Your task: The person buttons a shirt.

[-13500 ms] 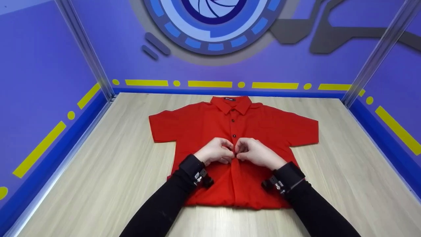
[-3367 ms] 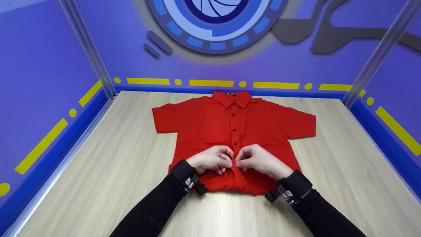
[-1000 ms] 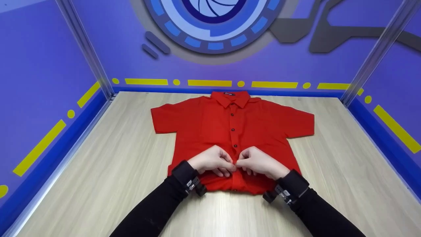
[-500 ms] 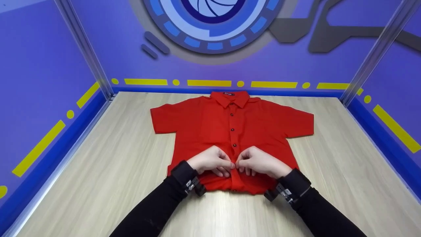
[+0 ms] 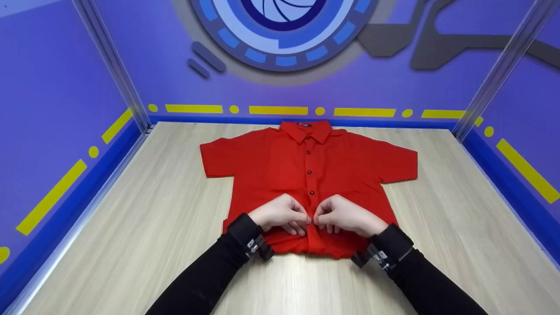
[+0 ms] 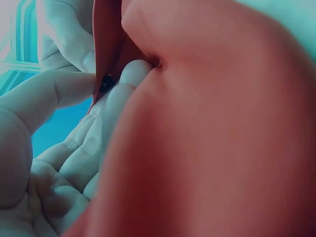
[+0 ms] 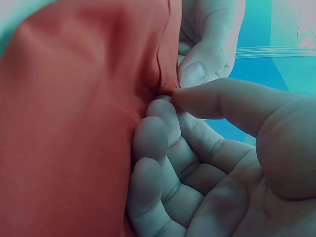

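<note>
A red short-sleeved shirt (image 5: 275, 166) lies front up, its collar pointing away from me. Several dark buttons run down the placket (image 5: 309, 183) above my hands. My left hand (image 5: 283, 213) pinches the placket low on the front. Facing it, my right hand (image 5: 348, 215) pinches the cloth at the same spot, the fingertips of both hands nearly meeting. In the left wrist view a dark button (image 6: 106, 84) sits by the left thumb tip, at the cloth's edge. The right wrist view shows the right thumb and a finger on a fold; the buttonhole cannot be made out.
The shirt lies on a pale wooden table (image 5: 153, 210). Blue-purple panels (image 5: 280, 94) with yellow markings enclose its back and sides, and metal posts (image 5: 113, 61) stand at the back corners. The shirt's hem (image 5: 302, 254) is bunched near my wrists.
Since the oldest frame, both hands have moved down the placket, and one more button shows above them. The hem now lies farther from me. Over the last half second the hands barely move.
</note>
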Demonstrator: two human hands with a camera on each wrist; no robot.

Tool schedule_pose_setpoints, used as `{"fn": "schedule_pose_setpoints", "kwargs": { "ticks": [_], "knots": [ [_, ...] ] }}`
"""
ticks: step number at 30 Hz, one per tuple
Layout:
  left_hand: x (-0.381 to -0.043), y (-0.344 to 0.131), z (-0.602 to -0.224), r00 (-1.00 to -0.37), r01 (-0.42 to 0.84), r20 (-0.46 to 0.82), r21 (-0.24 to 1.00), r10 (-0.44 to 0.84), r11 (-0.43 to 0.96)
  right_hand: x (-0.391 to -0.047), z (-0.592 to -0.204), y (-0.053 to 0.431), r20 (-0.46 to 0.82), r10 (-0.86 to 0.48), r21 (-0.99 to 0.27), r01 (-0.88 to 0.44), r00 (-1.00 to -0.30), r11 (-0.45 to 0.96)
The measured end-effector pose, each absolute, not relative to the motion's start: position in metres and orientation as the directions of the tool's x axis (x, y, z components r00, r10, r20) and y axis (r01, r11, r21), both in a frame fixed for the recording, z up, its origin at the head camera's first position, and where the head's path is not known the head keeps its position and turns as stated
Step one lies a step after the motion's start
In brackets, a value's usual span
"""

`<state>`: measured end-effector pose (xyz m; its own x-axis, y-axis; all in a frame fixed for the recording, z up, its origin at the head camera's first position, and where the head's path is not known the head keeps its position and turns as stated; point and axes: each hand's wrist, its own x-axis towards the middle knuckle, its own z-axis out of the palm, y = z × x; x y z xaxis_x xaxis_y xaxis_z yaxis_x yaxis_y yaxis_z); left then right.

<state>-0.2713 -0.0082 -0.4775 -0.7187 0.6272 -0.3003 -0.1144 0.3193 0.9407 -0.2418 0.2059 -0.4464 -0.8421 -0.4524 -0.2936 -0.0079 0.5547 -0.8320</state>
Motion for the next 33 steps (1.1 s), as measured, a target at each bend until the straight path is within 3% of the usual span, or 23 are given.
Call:
{"fn": "schedule_pose_setpoints", "kwargs": {
  "ticks": [33],
  "knots": [
    [-0.27, -0.005, -0.481, -0.747, -0.096, -0.294, 0.935, 0.596, 0.341, -0.25, -0.463, 0.211, -0.279, -0.444, -0.816, -0.034, -0.852, 0.578]
  ]
}}
